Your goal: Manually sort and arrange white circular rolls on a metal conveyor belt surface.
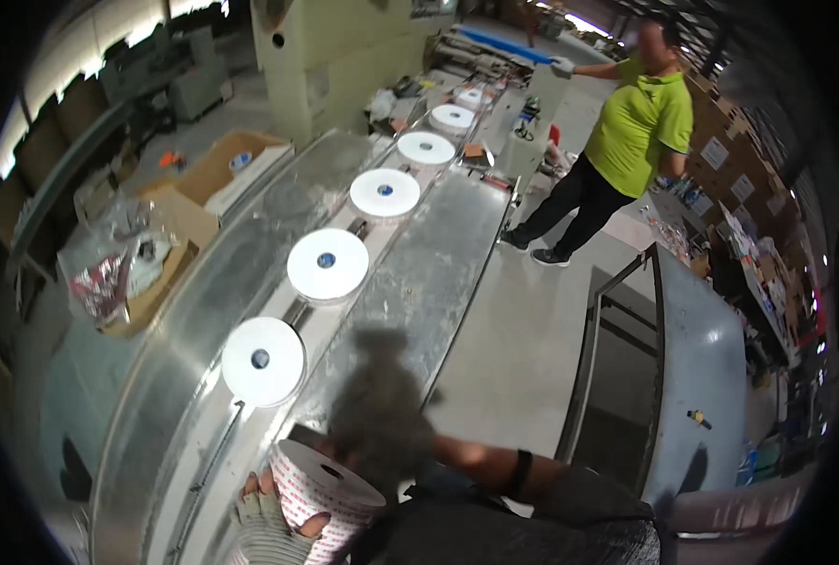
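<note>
My left hand (273, 524), in a grey ribbed glove with bare fingertips, grips the side of a large roll (328, 494) wrapped in white material with red print. The roll is tilted, its white end face and dark core hole turned up. My right hand (382, 419), in a dark grey glove, is blurred beside the roll's far edge; its fingers cannot be made out. Ahead of the hands, a line of white rolls lies flat on a conveyor; the nearest white roll (263, 362) has a blue-grey core, and another white roll (328, 265) lies beyond it.
Metal side plates (419, 273) flank the conveyor. Left of it stands an open cardboard box (193, 202) with clear plastic bags. A person in a yellow-green shirt (640, 132) stands at the far right. A blue-grey table (702, 348) and stacked cartons (720, 141) line the right side.
</note>
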The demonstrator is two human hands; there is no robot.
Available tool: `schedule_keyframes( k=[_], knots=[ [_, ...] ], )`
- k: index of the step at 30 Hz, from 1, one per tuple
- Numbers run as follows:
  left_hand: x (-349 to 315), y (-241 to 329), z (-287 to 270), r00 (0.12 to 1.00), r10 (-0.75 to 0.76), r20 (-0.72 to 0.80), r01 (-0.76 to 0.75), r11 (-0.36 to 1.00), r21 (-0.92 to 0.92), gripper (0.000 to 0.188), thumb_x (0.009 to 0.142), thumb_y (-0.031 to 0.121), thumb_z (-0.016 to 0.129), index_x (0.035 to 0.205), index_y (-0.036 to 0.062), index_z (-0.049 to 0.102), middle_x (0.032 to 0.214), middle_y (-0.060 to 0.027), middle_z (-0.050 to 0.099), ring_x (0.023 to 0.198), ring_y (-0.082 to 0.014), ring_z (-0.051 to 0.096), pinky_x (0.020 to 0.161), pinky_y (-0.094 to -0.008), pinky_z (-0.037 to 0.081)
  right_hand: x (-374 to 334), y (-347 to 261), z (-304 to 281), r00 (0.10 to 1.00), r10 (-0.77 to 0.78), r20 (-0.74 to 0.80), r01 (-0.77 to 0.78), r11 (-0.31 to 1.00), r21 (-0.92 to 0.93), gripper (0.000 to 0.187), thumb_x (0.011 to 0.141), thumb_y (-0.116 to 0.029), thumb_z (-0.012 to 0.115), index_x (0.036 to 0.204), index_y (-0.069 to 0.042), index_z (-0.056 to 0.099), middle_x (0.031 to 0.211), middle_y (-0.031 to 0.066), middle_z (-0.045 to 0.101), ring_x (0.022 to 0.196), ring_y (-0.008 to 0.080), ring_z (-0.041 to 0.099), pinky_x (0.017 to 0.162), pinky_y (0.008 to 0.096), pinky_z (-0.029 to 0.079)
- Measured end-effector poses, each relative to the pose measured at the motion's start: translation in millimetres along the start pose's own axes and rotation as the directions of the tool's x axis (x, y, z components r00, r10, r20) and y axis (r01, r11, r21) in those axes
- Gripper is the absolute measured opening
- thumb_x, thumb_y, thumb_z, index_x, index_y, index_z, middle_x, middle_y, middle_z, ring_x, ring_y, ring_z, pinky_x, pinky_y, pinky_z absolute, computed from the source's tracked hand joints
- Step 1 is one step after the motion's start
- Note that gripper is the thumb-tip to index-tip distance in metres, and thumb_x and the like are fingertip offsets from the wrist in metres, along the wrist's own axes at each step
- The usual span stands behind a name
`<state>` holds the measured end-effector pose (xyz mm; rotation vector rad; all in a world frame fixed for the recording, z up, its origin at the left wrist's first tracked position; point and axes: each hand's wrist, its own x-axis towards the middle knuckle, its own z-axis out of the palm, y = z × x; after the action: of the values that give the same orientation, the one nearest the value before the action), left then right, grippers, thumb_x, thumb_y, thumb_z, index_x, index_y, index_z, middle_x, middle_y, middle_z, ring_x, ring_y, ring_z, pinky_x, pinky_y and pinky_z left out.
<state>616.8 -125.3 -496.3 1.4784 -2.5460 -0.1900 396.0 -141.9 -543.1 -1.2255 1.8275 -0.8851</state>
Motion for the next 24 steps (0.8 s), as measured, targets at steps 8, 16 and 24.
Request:
schedule_keyframes(
  k=[8, 16, 24],
  knots=[
    [-10, -8, 12, 0.999, -0.021, -0.039, 0.024, 0.998, 0.059, 0.091, 0.073, 0.062, 0.069, 0.14, 0.0079, 0.04, 0.128, -0.0227, 0.054, 0.115, -0.0387, 0.053, 0.091, -0.0541, 0.044, -50, 10, 16, 0.765, -0.234, 0.6, -0.061, 0.901, 0.429, 0.074, 0.086, -0.021, 0.064, 0.149, -0.01, 0.028, 0.141, 0.0114, 0.044, 0.122, 0.0231, 0.05, 0.101, 0.0363, 0.042],
    [-12, -27, 25, 0.999, -0.018, -0.034, 0.02, 0.998, 0.064, 0.088, 0.069, 0.052, 0.077, 0.136, 0.0058, 0.044, 0.127, -0.0237, 0.055, 0.113, -0.0392, 0.054, 0.093, -0.0501, 0.045, -14, 1, -24, 0.843, -0.156, 0.515, -0.288, 0.677, 0.677, 0.079, 0.084, -0.028, 0.068, 0.149, -0.006, 0.028, 0.139, 0.0112, 0.045, 0.125, 0.0227, 0.046, 0.103, 0.0354, 0.04],
    [-3, -19, 23, 0.996, -0.071, 0.056, 0.073, 0.996, -0.047, 0.094, 0.064, 0.051, 0.081, 0.135, 0.0024, 0.044, 0.12, -0.0228, 0.057, 0.111, -0.0394, 0.053, 0.094, -0.0502, 0.043, 115, -24, 72, 0.816, -0.453, 0.359, 0.494, 0.869, -0.027, 0.088, 0.076, -0.04, 0.073, 0.146, -0.005, 0.033, 0.144, 0.018, 0.039, 0.136, 0.0305, 0.033, 0.111, 0.0425, 0.026]
  ],
)
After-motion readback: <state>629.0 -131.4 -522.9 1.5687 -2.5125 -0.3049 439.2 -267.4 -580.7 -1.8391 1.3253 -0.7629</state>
